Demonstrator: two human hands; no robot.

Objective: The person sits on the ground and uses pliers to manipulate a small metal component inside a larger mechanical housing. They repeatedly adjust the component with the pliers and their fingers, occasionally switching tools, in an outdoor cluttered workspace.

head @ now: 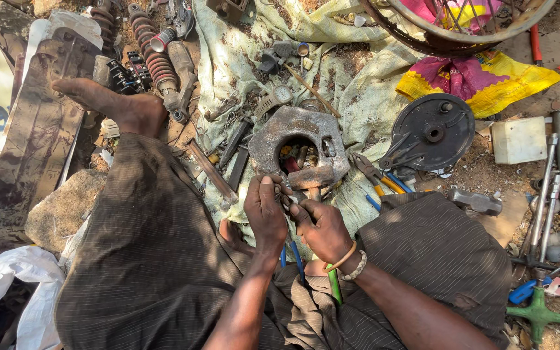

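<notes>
I sit on the ground with my legs spread. My left hand (265, 209) and my right hand (319, 225) meet between my knees, both closed around a small metal part (288, 199) that is mostly hidden by my fingers. Blue-handled pliers (291, 254) hang below my hands; which hand holds them I cannot tell. Just beyond my hands lies a grey metal engine casing (273, 139) with a round opening holding small parts. My right wrist wears bracelets.
A dirty cloth (358, 97) under the casing carries loose parts. A dark round brake plate (430, 133) lies to the right, shock absorber springs (150, 52) at upper left, a spoked wheel rim (461, 32) at top right, wrenches (546, 194) and a green cross wrench (539, 314) at right.
</notes>
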